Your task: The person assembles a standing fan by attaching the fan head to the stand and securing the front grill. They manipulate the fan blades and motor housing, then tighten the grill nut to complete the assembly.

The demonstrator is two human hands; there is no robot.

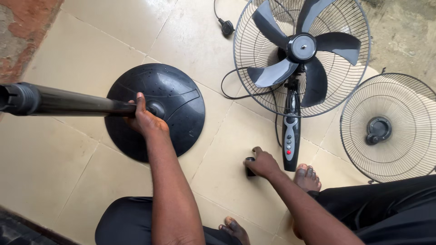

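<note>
My left hand (pixel 144 120) grips the lower end of a black stand pole (pixel 68 103) where it meets the round black fan base (pixel 168 97), which is tipped up on the tiled floor. My right hand (pixel 262 163) rests low on the tiles, fingers closed around a small black part (pixel 250 169). Just right of that hand lies the fan head (pixel 299 50) with grey blades, its rear wire guard, and a control column (pixel 289 140) with buttons.
A loose front wire guard (pixel 388 129) lies at the right. The black power cord and plug (pixel 225 27) trail at the top. My bare feet (pixel 308 178) and dark-clothed knees are at the bottom. A rough reddish wall (pixel 22 31) is at upper left.
</note>
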